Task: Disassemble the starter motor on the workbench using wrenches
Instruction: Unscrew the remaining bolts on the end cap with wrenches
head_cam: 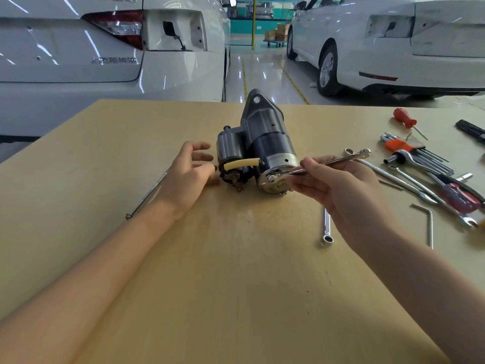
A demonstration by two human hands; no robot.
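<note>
Toward the far edge, mid-worktop (236, 271): starter motor (258, 145) lies on its side, silver end cap facing the person
Right hand (338, 190): fingers curled round a slim wrench (319, 164); its ring end sits on a bolt of the end cap
Left hand (187, 177): fingers loosely spread, holding nothing, fingertips just beside the solenoid end
Left side: long thin bolt (147, 197) lies partly under the left wrist
Right edge: spare wrenches (409, 179), hex key set (417, 153), red screwdriver (405, 120)
Near the right forearm: another ring wrench (327, 231), bent hex key (427, 222)
</note>
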